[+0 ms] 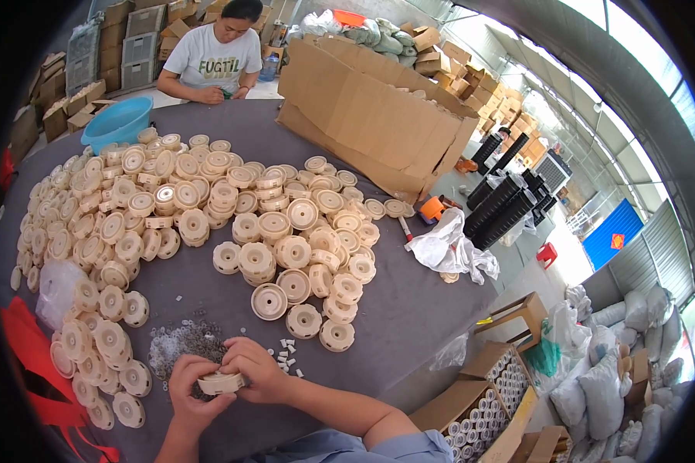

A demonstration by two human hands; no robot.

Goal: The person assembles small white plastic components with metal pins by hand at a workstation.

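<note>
Both my hands hold one cream plastic wheel (221, 382) at the near edge of the grey table (409, 309). My left hand (189, 393) cups it from below and the left. My right hand (253, 366) pinches its top and right side. Right under my hands lies a small heap of dark metal washers (181, 342), and a few tiny white plastic pieces (287, 353) are scattered to the right. A large spread of the same cream wheels (208, 208) covers the table beyond.
A big open cardboard box (371, 116) lies at the far right of the table, a blue basin (117, 122) at the far left. A person sits across the table. A white cloth (448, 247) and an orange tape roll (432, 208) lie at the right edge. Boxes of parts stand on the floor.
</note>
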